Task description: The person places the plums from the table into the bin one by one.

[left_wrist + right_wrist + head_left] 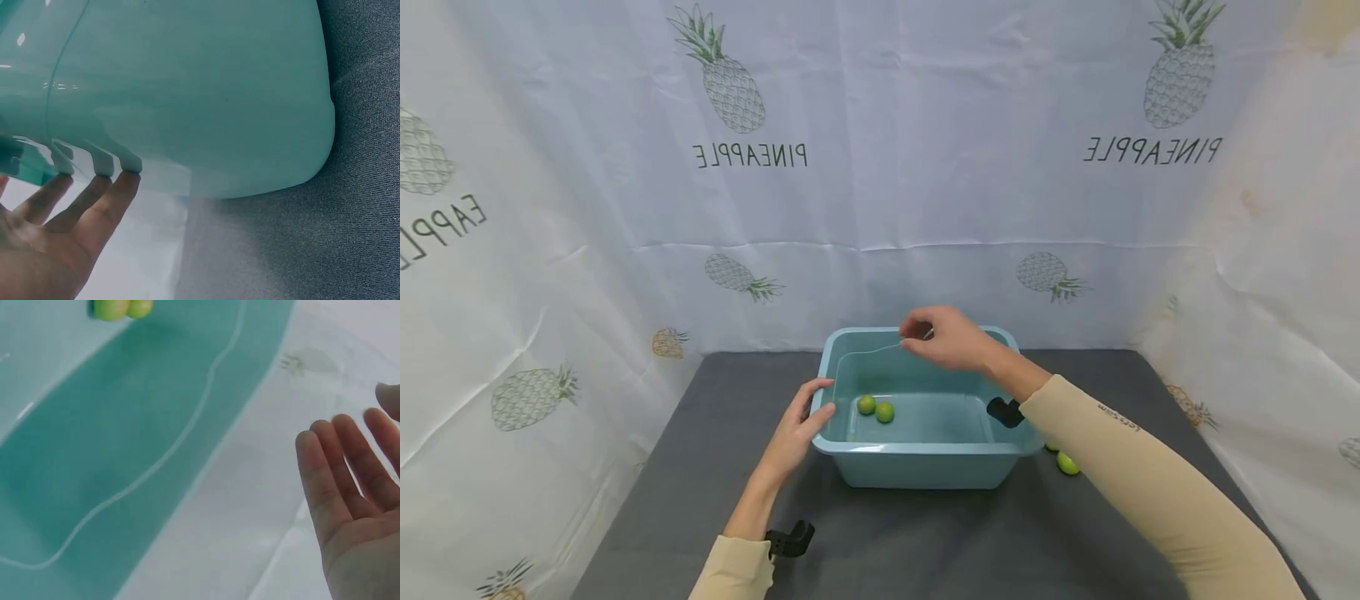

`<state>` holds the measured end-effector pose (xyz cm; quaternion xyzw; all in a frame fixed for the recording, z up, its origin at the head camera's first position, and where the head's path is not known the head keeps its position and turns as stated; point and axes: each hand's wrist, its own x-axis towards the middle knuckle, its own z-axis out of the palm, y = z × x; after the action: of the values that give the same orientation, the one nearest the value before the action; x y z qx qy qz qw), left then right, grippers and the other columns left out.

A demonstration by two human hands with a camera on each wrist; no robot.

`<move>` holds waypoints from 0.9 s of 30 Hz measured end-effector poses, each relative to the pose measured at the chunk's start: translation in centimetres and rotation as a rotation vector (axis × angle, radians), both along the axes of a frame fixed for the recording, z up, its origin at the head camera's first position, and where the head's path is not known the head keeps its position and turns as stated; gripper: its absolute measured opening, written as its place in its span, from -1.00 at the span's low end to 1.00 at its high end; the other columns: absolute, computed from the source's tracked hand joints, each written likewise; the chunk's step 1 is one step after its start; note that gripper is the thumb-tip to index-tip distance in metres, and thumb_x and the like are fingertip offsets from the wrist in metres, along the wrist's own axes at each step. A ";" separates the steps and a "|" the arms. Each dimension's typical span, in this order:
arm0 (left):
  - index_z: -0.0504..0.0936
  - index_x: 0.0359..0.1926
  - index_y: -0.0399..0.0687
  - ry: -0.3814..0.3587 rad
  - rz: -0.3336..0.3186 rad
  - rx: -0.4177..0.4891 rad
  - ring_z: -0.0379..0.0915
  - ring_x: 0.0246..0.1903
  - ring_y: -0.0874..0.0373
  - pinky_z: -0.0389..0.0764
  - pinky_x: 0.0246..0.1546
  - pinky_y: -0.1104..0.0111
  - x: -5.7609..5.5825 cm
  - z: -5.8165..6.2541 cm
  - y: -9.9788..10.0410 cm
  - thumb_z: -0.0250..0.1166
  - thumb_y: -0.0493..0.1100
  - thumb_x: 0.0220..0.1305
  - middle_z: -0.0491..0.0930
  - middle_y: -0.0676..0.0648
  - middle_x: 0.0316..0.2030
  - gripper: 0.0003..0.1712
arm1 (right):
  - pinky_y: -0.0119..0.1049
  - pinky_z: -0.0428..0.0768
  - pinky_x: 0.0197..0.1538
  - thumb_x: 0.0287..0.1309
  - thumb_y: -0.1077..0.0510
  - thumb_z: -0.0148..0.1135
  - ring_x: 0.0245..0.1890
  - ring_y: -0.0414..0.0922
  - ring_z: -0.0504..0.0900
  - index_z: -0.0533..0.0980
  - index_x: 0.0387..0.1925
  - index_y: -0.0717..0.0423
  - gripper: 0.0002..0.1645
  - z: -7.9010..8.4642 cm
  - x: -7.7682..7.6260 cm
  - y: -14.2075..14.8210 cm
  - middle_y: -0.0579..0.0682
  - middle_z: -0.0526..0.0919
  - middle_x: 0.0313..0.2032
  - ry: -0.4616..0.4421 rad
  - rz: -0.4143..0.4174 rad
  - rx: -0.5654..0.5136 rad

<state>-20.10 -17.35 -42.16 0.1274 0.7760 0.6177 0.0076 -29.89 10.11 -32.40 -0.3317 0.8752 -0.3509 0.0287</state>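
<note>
A pale teal plastic basin [917, 471] stands on the dark tabletop. My left hand [793, 429] holds its left rim, with the thumb at the top edge; in the left wrist view several fingertips [128, 178] touch the wall. My right hand [947, 337] is over the basin's far rim. The right wrist view shows its fingers [322, 475] nearly straight, the thumb apart, nothing visible between them. A thin white cord [187, 428] runs along the basin's far inner side and passes behind the right hand in the head view. Two small green limes [885, 412] lie on the basin floor.
More green limes [1067, 463] lie on the table just right of the basin, partly hidden by the right sleeve. The dark tabletop [715, 450] is bordered at the back and sides by white cloth [925, 200] with pineapple prints.
</note>
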 end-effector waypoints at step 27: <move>0.26 0.32 0.11 0.021 0.033 0.015 -0.05 0.40 0.02 0.17 0.21 -0.11 -1.6 -3.0 -0.7 0.09 -0.01 0.42 0.05 -0.10 0.42 -0.50 | -0.29 0.57 -0.12 0.22 0.09 0.26 -0.18 -0.26 0.60 0.59 -0.14 -0.07 -0.83 0.7 6.9 8.4 -0.21 0.62 -0.19 0.241 -0.170 -0.094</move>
<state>-21.71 -18.04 -45.17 0.1212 0.7735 0.6221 -0.0118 -23.02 18.51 -31.73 -0.2973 0.8799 -0.3501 -0.1218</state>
